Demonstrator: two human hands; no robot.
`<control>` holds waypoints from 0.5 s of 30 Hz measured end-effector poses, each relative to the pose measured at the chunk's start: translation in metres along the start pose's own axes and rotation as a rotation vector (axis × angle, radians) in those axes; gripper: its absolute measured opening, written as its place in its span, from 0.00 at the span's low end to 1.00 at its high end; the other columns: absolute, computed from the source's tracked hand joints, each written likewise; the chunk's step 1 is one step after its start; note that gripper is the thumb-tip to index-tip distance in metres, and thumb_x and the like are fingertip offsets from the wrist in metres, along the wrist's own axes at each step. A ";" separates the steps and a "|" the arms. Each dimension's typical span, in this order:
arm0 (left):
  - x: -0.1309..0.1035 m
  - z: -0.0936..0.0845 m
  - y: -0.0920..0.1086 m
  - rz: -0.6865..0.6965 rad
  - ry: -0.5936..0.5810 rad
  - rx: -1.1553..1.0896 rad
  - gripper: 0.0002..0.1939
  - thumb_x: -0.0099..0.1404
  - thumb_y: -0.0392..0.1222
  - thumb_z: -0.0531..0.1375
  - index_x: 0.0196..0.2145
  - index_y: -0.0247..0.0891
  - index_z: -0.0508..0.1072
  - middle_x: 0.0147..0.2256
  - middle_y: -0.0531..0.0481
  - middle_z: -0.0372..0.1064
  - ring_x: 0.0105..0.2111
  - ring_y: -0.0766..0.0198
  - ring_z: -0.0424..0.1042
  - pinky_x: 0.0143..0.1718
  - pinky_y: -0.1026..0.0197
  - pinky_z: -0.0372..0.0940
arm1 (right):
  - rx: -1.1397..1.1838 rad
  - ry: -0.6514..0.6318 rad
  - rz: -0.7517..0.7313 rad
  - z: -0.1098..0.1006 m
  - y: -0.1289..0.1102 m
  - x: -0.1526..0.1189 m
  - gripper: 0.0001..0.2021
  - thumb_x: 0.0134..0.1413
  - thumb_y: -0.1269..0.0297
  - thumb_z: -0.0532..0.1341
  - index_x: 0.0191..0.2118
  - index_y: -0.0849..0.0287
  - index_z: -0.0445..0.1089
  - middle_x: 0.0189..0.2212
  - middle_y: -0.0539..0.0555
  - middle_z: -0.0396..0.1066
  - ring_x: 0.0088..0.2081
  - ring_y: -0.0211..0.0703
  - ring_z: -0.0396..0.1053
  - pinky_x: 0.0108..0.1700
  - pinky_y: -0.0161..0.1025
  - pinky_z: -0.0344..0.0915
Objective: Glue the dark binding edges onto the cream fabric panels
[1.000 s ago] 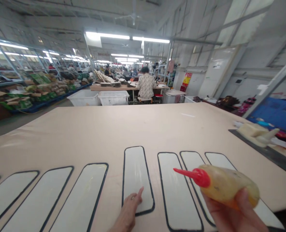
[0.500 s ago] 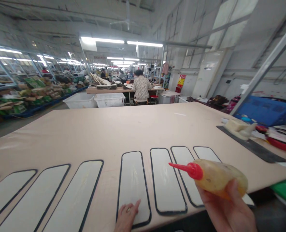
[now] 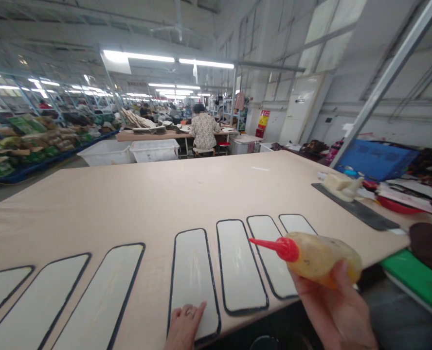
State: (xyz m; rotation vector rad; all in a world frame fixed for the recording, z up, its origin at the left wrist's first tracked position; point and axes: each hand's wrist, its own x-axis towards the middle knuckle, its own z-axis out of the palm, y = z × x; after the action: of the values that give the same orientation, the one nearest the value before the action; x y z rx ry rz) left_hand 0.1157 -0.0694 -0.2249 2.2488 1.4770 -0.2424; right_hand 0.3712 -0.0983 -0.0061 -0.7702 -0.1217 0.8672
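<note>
My right hand (image 3: 334, 308) is wrapped round a squeeze bottle (image 3: 320, 255) of yellowish liquid. Its long red nozzle (image 3: 272, 245) points left, above the table. My left hand (image 3: 186, 321) rests on the lower end of a pale panel with a dark edge (image 3: 193, 262), nothing in its grasp, one finger stretched out. Glossy streaks run down the middle of that panel. To its right lies a similar panel (image 3: 240, 272), then two more, partly behind the bottle. Several like panels lie to the left, among them one panel (image 3: 106, 287) with faint streaks.
The panels lie on a large beige table (image 3: 157, 192). On its right side a dark mat (image 3: 358, 209) bears a cream-coloured block. Beyond are a blue crate (image 3: 378, 158) and a green surface (image 3: 418, 284). A seated person (image 3: 204, 129) faces away behind the table, near white bins (image 3: 153, 150).
The view has swung slightly right, so most things sit further left. My right hand still holds the bottle in much the same pose, and my left hand stays on the same panel.
</note>
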 end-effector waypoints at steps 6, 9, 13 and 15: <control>0.007 -0.009 0.018 0.051 0.095 -0.006 0.32 0.53 0.30 0.53 0.57 0.42 0.67 0.53 0.42 0.67 0.53 0.48 0.58 0.49 0.50 0.51 | -0.007 -0.018 -0.038 -0.003 -0.003 0.005 0.30 0.31 0.47 0.72 0.45 0.50 0.72 0.49 0.47 0.72 0.50 0.50 0.67 0.64 0.54 0.41; 0.026 -0.009 0.044 0.136 0.156 -0.084 0.32 0.54 0.30 0.51 0.57 0.43 0.66 0.55 0.46 0.65 0.53 0.50 0.58 0.51 0.50 0.50 | -0.010 -0.007 -0.063 -0.004 -0.004 0.008 0.31 0.31 0.48 0.72 0.46 0.50 0.72 0.53 0.49 0.69 0.57 0.53 0.61 0.64 0.55 0.42; 0.058 -0.007 0.082 0.230 0.118 -0.155 0.34 0.56 0.33 0.50 0.62 0.39 0.59 0.58 0.44 0.62 0.56 0.47 0.55 0.56 0.47 0.45 | -0.027 0.009 -0.067 -0.007 -0.005 0.008 0.31 0.33 0.47 0.71 0.47 0.50 0.71 0.55 0.49 0.67 0.60 0.55 0.56 0.64 0.55 0.42; 0.068 -0.006 0.094 0.225 0.103 -0.155 0.36 0.55 0.34 0.51 0.63 0.34 0.57 0.57 0.39 0.62 0.55 0.44 0.55 0.56 0.45 0.45 | -0.043 0.010 -0.051 -0.009 -0.005 0.008 0.31 0.34 0.45 0.70 0.48 0.49 0.71 0.56 0.49 0.66 0.60 0.54 0.56 0.64 0.55 0.42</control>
State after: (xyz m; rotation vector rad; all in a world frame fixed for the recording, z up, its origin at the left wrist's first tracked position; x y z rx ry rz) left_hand 0.2282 -0.0419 -0.2202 2.3040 1.2313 0.0559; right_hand 0.3836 -0.1000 -0.0110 -0.8078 -0.1509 0.8144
